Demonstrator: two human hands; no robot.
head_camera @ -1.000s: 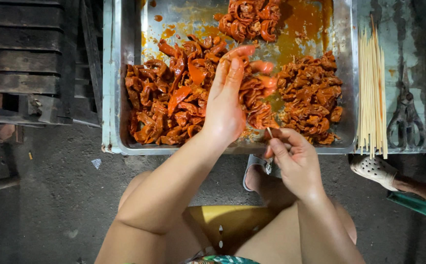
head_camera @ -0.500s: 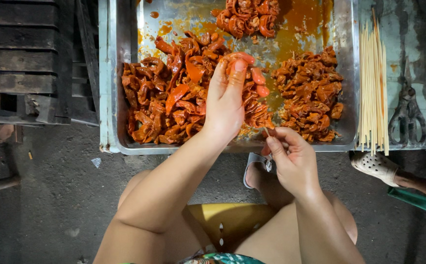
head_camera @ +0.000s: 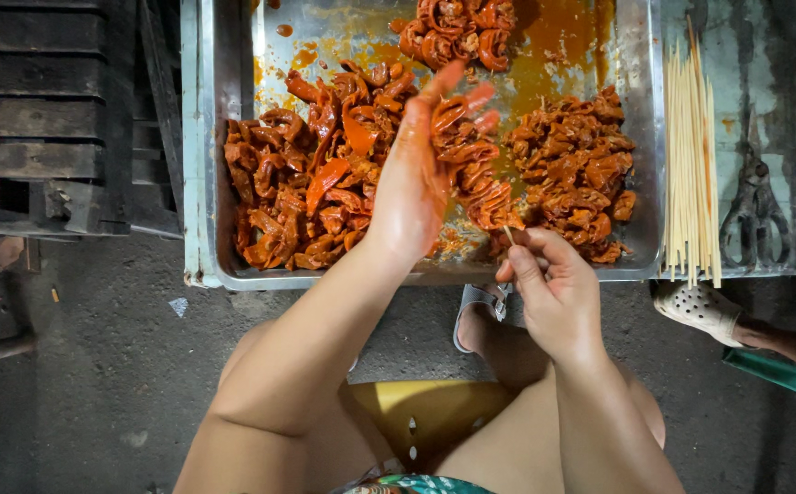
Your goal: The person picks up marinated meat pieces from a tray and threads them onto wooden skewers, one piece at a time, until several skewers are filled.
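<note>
Head view, left hand [head_camera: 416, 178] gripping marinated meat [head_camera: 471, 169] – skewers [head_camera: 690, 155], scissors [head_camera: 754, 215] beside tray [head_camera: 198, 183]

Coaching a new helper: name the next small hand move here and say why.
Probably slide the meat strip further down the skewer: the left hand holds it folded above the tip, the right hand pinches the stick's base, and little wood shows between them.

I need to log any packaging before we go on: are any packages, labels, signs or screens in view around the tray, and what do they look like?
None in view: no package, label, sign or screen.
Metal tray: rectangular, silver, holding orange-red marinated meat.
Bamboo skewers: pale bundle, right of the tray.
Scissors: dark, further right.
</note>
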